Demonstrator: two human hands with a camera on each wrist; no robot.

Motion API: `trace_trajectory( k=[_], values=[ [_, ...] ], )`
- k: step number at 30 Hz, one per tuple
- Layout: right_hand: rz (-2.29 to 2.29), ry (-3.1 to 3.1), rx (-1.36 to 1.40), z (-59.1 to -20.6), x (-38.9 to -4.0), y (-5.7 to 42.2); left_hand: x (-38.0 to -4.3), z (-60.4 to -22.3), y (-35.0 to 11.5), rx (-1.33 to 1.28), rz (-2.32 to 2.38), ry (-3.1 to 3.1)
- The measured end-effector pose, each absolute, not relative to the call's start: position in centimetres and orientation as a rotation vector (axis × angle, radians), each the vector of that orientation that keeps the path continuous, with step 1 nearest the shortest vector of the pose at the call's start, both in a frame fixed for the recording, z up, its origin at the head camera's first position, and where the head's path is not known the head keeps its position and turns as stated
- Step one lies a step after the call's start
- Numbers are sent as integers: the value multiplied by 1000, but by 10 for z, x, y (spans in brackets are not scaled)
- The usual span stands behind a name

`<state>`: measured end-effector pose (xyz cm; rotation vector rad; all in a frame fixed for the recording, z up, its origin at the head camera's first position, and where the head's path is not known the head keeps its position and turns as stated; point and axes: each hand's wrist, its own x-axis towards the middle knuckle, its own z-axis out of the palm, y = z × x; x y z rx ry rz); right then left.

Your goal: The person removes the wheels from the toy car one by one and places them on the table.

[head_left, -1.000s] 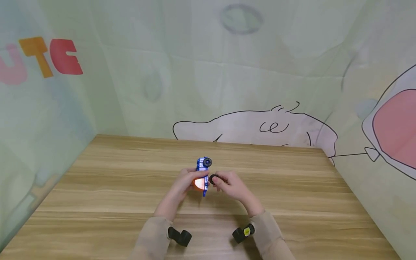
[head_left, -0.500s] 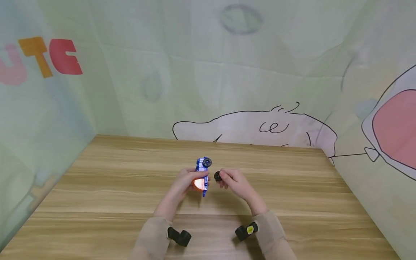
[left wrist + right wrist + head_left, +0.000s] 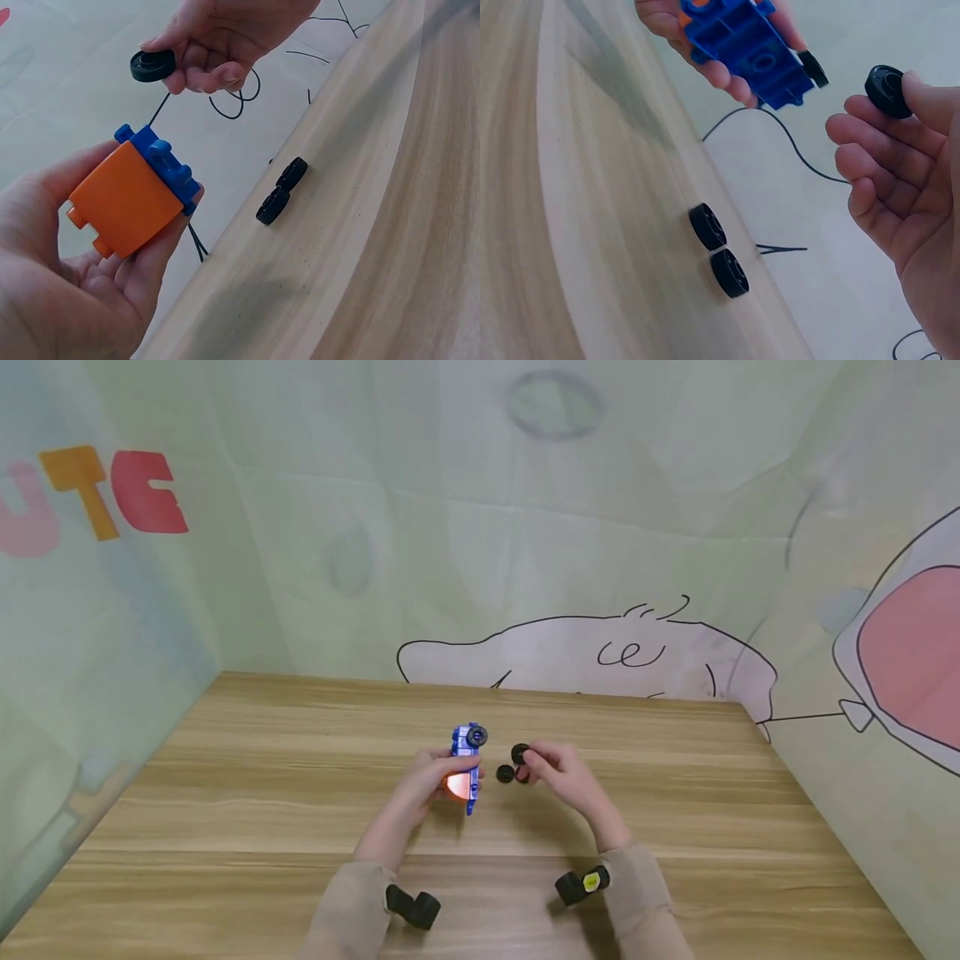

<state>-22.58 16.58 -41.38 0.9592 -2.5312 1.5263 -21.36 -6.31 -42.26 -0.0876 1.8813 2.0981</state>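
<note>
Your left hand (image 3: 429, 781) holds the blue-and-orange plastic toy car (image 3: 129, 199) above the wood-grain worktop (image 3: 300, 818), fingers curled round its sides. A black round wheel (image 3: 477, 736) sits at the car's far end. To the car's right, your right hand (image 3: 564, 774) pinches a loose black wheel (image 3: 887, 90) between thumb and fingers. Two further black wheels (image 3: 730, 273) lie side by side, also right of the car.

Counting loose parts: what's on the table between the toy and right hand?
The head view shows two black wheels, one partly hidden by the right hand.
</note>
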Motion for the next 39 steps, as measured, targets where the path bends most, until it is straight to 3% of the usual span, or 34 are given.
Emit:
trace_trajectory(
  k=[39],
  values=[
    [1442,-2691,427,-428,-238,202,-213,-423,-66,-87,2096,1866]
  ],
)
